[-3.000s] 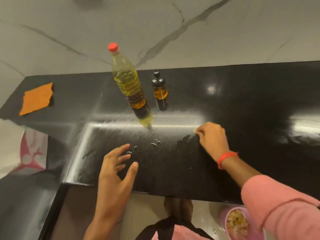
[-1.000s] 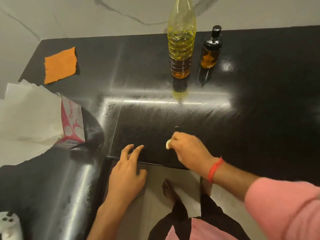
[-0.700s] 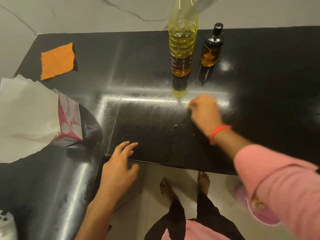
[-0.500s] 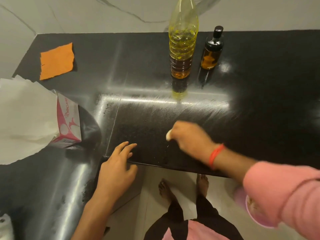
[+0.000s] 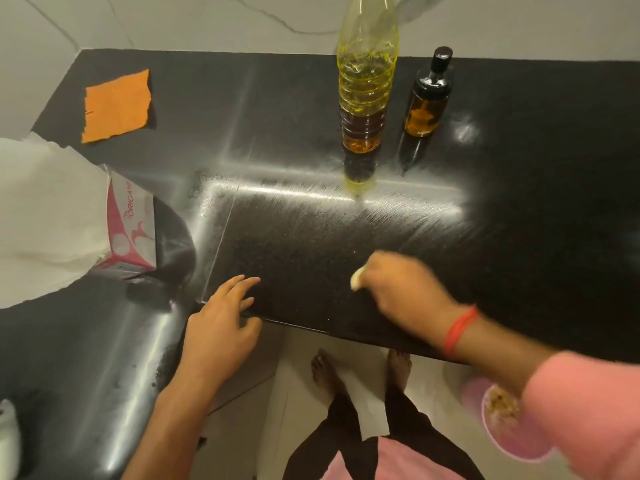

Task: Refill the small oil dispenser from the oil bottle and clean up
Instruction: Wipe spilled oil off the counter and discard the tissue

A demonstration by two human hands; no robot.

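"ORICA" on pink tissue box (image 5: 133, 230)

The oil bottle (image 5: 366, 88) stands upright in the upper middle of the frame, on the black counter (image 5: 519, 202) near the wall. It is clear ribbed plastic holding yellow oil; its top runs out of the frame. Just to its right, apart from it, stands the small oil dispenser (image 5: 427, 95), an upright amber bottle with a black top, holding oil. A small pale wad (image 5: 356, 281), lower right of centre, sits on the counter near the front edge, mostly hidden; what it is made of cannot be told.
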